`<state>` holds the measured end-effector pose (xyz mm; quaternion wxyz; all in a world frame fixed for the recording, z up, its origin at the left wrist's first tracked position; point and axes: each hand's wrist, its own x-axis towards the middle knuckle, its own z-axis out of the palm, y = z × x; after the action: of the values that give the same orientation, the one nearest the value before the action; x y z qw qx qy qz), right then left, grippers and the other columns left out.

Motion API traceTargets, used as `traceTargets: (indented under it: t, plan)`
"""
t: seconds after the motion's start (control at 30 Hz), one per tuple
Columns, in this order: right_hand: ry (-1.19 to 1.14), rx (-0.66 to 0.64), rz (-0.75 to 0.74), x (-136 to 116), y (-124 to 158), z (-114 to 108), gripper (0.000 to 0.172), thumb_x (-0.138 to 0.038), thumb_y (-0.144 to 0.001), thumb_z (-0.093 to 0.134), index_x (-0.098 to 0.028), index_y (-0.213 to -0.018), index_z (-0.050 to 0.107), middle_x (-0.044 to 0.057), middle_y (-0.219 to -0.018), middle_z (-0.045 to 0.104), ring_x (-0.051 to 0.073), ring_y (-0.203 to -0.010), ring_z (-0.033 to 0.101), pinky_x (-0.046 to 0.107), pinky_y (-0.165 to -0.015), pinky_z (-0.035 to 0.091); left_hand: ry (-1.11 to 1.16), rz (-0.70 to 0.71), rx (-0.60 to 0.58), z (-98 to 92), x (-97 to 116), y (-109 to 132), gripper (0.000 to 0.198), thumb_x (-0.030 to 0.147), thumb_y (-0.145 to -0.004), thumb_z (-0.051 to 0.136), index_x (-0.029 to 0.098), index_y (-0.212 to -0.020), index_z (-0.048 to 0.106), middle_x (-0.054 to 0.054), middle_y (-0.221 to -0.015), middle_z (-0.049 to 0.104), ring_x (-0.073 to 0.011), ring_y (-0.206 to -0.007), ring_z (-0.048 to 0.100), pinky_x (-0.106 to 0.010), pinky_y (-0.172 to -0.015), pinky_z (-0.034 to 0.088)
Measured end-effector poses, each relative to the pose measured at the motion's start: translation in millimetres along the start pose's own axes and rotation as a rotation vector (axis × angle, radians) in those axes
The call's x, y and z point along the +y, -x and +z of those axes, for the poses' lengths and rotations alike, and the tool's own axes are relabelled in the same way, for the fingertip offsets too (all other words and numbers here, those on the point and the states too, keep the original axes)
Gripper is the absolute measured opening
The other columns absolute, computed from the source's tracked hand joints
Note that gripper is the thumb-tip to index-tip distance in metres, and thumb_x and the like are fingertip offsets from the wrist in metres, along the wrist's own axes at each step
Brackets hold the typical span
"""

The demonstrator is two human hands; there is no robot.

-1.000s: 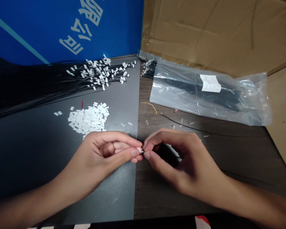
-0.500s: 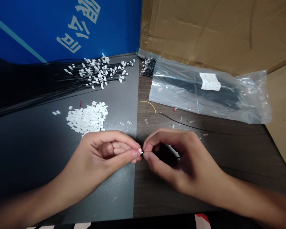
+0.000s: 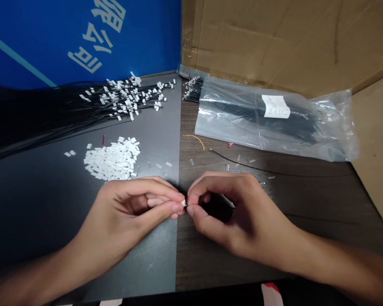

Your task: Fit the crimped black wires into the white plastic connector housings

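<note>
My left hand (image 3: 132, 214) pinches a small white connector housing (image 3: 183, 202) between thumb and forefinger. My right hand (image 3: 239, 212) meets it fingertip to fingertip, pinching the end of a thin black wire (image 3: 309, 219) that trails off to the right under the hand. Both hands hover just above the table near its front middle. A pile of loose white housings (image 3: 113, 158) lies just beyond my left hand.
A bundle of black wires fitted with white housings (image 3: 127, 95) fans out at the back left. A clear plastic bag of black wires (image 3: 271, 119) lies at the back right. One loose black wire (image 3: 242, 163) and a yellow strand (image 3: 196, 138) lie between. Cardboard and a blue panel wall the back.
My fingertips have closed the small gap, so housing and wire end now touch. The view has shifted slightly, with everything sliding a little left.
</note>
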<state>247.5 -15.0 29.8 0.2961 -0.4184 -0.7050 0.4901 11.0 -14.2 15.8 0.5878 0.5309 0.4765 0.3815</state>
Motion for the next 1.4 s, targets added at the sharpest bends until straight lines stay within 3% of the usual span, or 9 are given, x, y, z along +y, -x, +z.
traceTargets:
  t: [0.27, 0.47, 0.93, 1.23, 1.4]
  plan:
    - [-0.010, 0.005, 0.025, -1.5, 0.8, 0.6, 0.011, -0.010, -0.099, 0.079, -0.018, -0.092, 0.083, -0.003, -0.086, 0.081, 0.011, -0.077, 0.069, 0.024, -0.072, 0.053, -0.011, 0.012, -0.004, 0.4, 2.5, 0.0, 0.023, 0.011, -0.084, 0.096, 0.033, -0.079, 0.101, 0.000, -0.083, 0.094, -0.0155, -0.074, 0.091, -0.010, -0.071, 0.070]
    - [-0.126, -0.042, 0.125, -4.1, -0.7, 1.2, 0.012, -0.010, -0.095, 0.076, -0.018, -0.086, 0.078, -0.003, -0.077, 0.074, 0.011, -0.069, 0.065, 0.023, -0.065, 0.051, -0.068, 0.108, 0.011, 3.8, -0.8, 3.8, 0.027, 0.008, -0.087, 0.095, 0.034, -0.081, 0.101, 0.002, -0.083, 0.094, -0.0133, -0.074, 0.089, -0.010, -0.072, 0.069]
    - [-0.199, -0.031, 0.106, -4.1, -1.7, 4.6, 0.014, -0.012, -0.100, 0.076, -0.016, -0.087, 0.082, 0.003, -0.082, 0.083, 0.013, -0.070, 0.071, 0.022, -0.065, 0.057, -0.073, 0.154, 0.002, -2.0, -5.0, 7.4, 0.031, 0.006, -0.089, 0.091, 0.035, -0.084, 0.101, 0.004, -0.079, 0.092, -0.0106, -0.068, 0.086, -0.007, -0.067, 0.066]
    - [-0.322, 0.076, 0.155, -1.2, 2.7, 6.3, 0.012, -0.023, -0.099, 0.100, -0.020, -0.093, 0.089, 0.002, -0.084, 0.086, 0.015, -0.075, 0.072, 0.024, -0.068, 0.057, 0.045, 0.223, -0.011, -1.8, -7.7, 4.0, 0.043, 0.001, -0.087, 0.094, 0.040, -0.102, 0.104, 0.002, -0.094, 0.097, -0.0133, -0.083, 0.092, -0.011, -0.080, 0.073]
    - [-0.295, 0.069, 0.112, 1.7, 4.0, 7.0, 0.016, -0.030, -0.102, 0.102, -0.021, -0.093, 0.092, 0.002, -0.085, 0.085, 0.014, -0.075, 0.070, 0.024, -0.069, 0.056, 0.062, 0.230, -0.047, -5.0, -10.0, 1.4, 0.034, 0.003, -0.089, 0.095, 0.034, -0.099, 0.104, -0.001, -0.090, 0.096, -0.0126, -0.079, 0.090, -0.011, -0.076, 0.070]
